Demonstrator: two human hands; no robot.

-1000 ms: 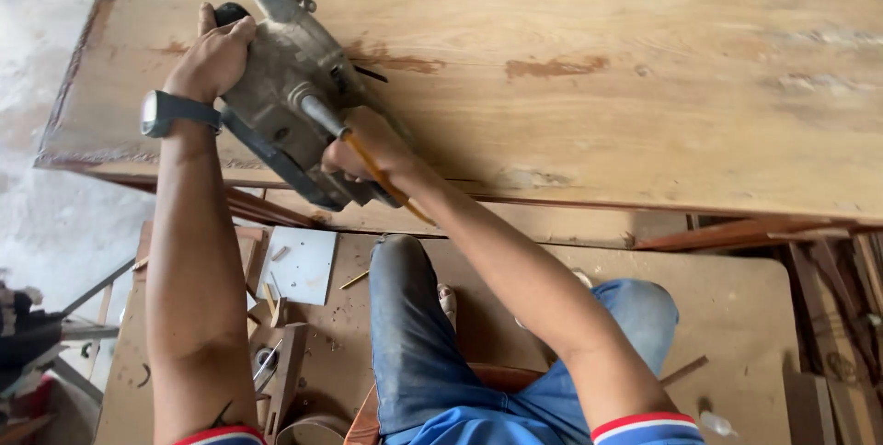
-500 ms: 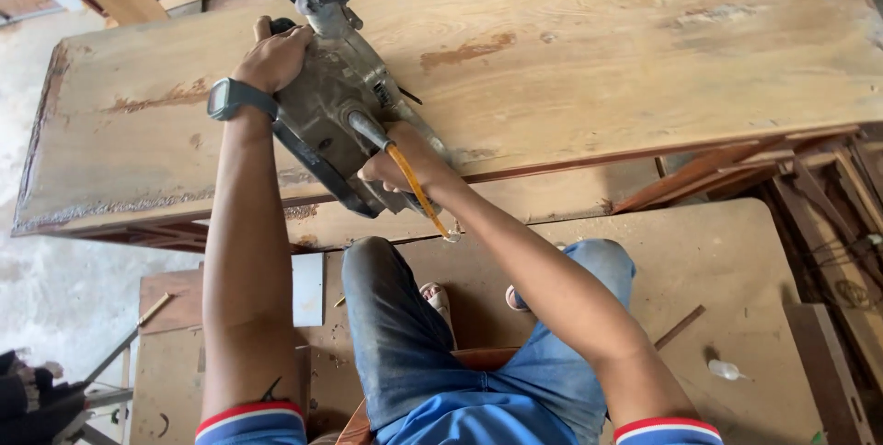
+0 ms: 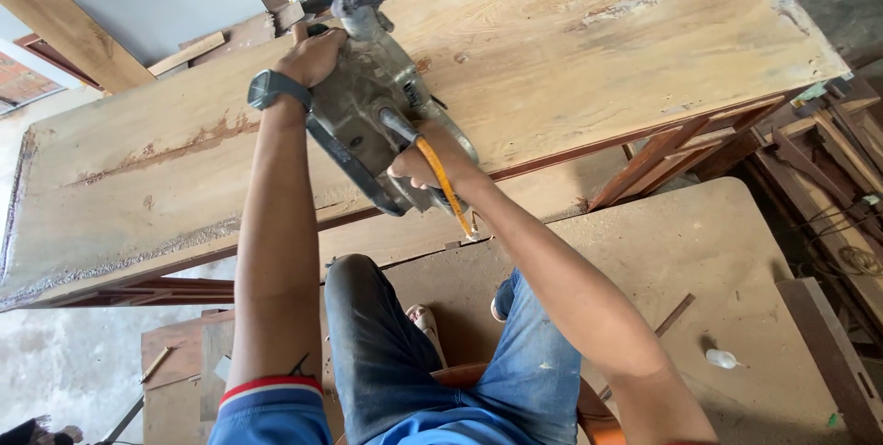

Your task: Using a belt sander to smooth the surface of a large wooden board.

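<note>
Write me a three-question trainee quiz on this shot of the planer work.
1. True or false: both hands are on the planer.
2. Which wrist wears the watch? A) left B) right C) neither
3. Fill in: the yellow pencil is held in the ____ hand.

Key
1. True. The left hand grips the front knob and the right hand grips the rear handle, with the planer resting on the plank.
2. A. The watch sits on the left wrist.
3. Right. The pencil runs along that hand and points back over the plank's near edge.
</note>
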